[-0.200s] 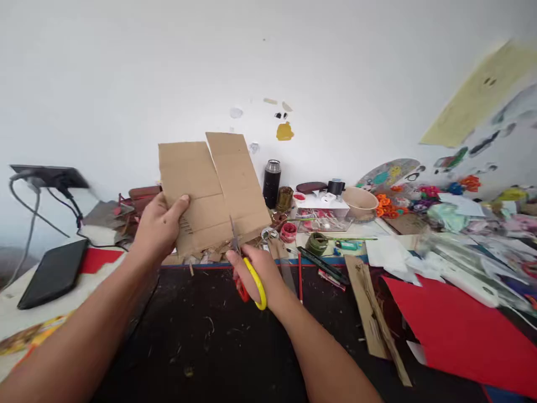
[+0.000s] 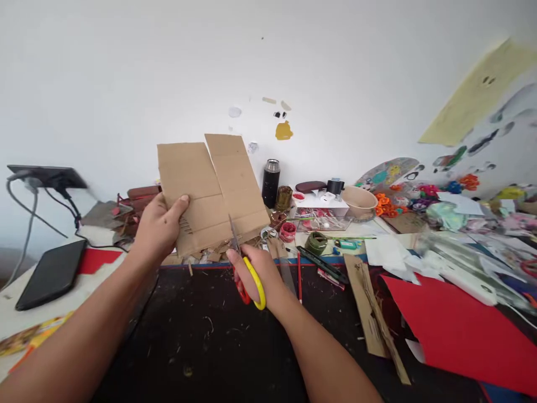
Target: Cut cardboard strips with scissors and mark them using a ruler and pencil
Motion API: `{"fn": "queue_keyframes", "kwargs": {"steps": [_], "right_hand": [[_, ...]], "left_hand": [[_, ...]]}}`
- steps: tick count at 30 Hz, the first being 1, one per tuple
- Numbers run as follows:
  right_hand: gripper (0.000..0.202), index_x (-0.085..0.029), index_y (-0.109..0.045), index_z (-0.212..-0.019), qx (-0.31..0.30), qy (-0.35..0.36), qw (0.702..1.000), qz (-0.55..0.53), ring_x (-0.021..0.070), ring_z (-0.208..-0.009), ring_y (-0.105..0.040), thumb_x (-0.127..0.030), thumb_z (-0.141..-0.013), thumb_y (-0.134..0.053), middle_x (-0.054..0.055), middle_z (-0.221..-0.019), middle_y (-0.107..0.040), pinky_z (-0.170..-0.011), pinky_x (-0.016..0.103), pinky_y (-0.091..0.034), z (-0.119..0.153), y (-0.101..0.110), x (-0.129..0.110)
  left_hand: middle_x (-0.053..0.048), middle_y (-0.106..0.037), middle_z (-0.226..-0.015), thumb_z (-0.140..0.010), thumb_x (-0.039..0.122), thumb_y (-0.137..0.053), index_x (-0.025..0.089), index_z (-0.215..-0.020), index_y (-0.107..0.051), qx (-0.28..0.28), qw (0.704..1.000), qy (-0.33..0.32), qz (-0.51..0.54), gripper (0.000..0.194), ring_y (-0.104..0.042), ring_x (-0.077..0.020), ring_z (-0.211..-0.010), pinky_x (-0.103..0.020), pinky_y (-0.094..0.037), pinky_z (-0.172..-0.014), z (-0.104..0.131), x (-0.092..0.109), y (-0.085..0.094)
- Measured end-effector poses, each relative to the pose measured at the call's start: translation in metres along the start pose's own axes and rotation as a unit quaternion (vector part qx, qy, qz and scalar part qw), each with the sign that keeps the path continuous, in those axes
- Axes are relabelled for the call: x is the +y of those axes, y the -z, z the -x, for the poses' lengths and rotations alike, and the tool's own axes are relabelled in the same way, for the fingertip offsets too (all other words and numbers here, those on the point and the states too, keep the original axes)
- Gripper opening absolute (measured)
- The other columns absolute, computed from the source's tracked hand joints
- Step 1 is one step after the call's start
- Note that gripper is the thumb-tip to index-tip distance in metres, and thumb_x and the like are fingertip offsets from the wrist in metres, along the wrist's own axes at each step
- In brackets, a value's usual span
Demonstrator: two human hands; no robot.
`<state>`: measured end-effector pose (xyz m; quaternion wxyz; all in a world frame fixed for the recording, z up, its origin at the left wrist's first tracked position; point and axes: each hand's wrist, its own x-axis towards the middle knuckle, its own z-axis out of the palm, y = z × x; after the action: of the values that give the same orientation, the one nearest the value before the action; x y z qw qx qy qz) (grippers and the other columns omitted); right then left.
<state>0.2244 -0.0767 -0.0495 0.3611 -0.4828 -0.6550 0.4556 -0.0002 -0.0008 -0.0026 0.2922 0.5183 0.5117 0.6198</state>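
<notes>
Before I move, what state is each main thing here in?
Left hand, closed on the cardboard
Right hand, closed on the scissors
Cardboard, held up, split partway from its top edge
Scissors, blades at the cardboard, opening unclear
Black flask, upright
Bowl, upright
Red paint jar, uncapped
Large red sheet, lying spread out

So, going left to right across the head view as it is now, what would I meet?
Flat black device → left hand → right hand → thin red stick → green-stained jar → beige bowl → red sheet.
</notes>
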Motion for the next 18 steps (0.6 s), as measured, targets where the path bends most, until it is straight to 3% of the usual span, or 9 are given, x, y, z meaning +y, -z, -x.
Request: {"fn": "queue_keyframes", "kwargs": {"steps": [5,13,18], "right_hand": [[0.051,-0.023,-0.046,-0.077,-0.008,0.010,1.000,0.014,0.0114,-0.043,-0.058,-0.062,-0.110,-0.046,-0.003,-0.058,-0.059,-0.047,0.021,-0.040,-0.002,0.000,0.003],[0.046,-0.024,-0.043,-0.073,0.019,0.023,0.997,0.071,0.0155,-0.052,-0.059,-0.050,-0.111,-0.047,-0.002,-0.056,-0.055,-0.055,0.025,-0.037,0.003,-0.001,-0.005],[0.045,-0.024,-0.037,-0.069,0.048,0.055,0.989,0.132,0.0153,-0.054,-0.050,-0.042,-0.108,-0.051,-0.003,-0.055,-0.047,-0.058,0.028,-0.030,0.003,0.000,-0.011]], "left_hand": [[-0.014,-0.083,-0.120,-0.086,0.047,-0.077,0.018,-0.113,-0.072,0.002,0.997,0.046,0.055,0.040,-0.081,-0.0303,-0.104,-0.049,-0.065,-0.096,0.000,0.003,-0.004],[-0.013,-0.084,-0.118,-0.083,0.043,-0.081,0.017,-0.113,-0.073,0.016,0.994,0.068,0.082,0.040,-0.081,-0.0289,-0.102,-0.048,-0.065,-0.096,0.002,0.006,-0.005],[-0.013,-0.084,-0.116,-0.082,0.041,-0.082,0.016,-0.111,-0.074,0.019,0.993,0.082,0.087,0.040,-0.081,-0.0287,-0.101,-0.046,-0.066,-0.094,0.003,0.010,-0.006]]}}
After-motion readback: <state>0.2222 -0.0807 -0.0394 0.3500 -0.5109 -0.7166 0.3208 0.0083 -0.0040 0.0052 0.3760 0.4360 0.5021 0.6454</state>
